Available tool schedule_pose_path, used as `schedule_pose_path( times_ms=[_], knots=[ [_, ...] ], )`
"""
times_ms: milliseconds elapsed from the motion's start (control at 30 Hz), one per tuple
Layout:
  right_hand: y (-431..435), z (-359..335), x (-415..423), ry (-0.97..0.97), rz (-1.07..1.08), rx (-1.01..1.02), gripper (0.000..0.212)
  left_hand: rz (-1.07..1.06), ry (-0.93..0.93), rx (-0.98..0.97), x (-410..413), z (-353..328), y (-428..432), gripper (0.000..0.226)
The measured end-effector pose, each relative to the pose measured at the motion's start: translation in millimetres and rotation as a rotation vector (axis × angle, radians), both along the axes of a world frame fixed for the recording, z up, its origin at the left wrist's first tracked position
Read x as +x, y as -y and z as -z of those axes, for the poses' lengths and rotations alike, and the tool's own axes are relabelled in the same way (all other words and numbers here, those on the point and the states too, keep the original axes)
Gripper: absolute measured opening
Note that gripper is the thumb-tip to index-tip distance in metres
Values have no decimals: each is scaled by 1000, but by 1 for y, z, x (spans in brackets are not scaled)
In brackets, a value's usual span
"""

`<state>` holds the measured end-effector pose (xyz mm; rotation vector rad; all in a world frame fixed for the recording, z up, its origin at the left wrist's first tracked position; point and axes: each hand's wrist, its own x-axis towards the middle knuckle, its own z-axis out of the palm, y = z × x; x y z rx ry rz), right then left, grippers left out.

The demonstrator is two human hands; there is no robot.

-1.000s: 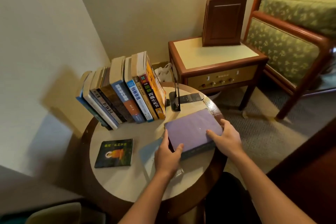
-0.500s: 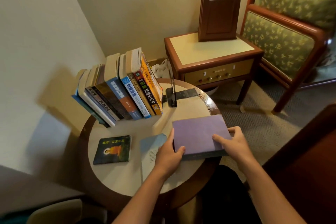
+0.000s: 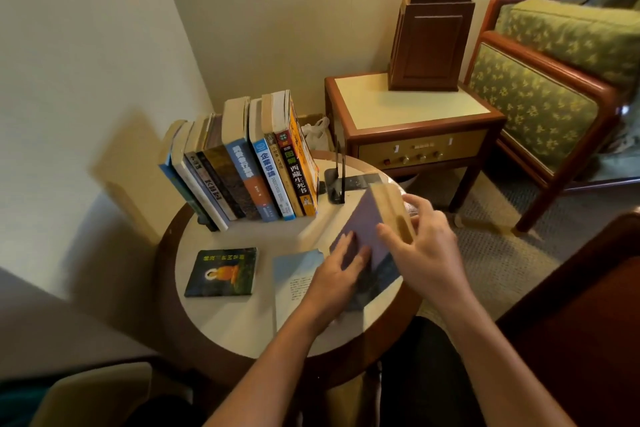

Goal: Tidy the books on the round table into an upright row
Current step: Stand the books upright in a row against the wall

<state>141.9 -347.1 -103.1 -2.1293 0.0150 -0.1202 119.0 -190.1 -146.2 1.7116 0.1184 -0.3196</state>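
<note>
One purple book (image 3: 363, 222), tilted on edge: right hand (image 3: 427, 248) pinches it, left hand (image 3: 337, 276) presses its cover. Leaning row (image 3: 242, 166) far left.

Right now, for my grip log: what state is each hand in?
Left hand: open, fingers flat against the purple book cover.
Right hand: holding the tilted purple book, thumb on its cover, fingers over the page edge.
</note>
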Motion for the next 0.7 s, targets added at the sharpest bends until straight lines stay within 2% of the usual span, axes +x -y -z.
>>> schedule_pose_path(
  times_ms=[67, 167, 267, 367, 467, 533, 700],
  knots=[
    [-11, -4, -2, -17, -96, 26, 58, -55, 25, -111, 6, -14, -1, 62],
    [-21, -7, 1, -23, -198, 64, 50, -96, 96, -173, 18, -32, -10, 46],
    [-29, -12, 10, -96, -252, 196, 41, -138, 114, -170, 32, -39, -22, 50],
    [-36, -17, 27, -118, -275, 222, 44, -172, 146, -160, 42, -41, -27, 52],
    [-42, -18, 42, -133, -286, 275, 49, -184, 180, -160, 44, -43, -23, 36],
    [-45, -17, 48, -144, -279, 307, 46, -201, 180, -177, 46, -40, -19, 26],
    [-52, -11, 51, -162, -239, 401, 37, -231, 181, -206, 50, -38, -17, 25]
  ],
)
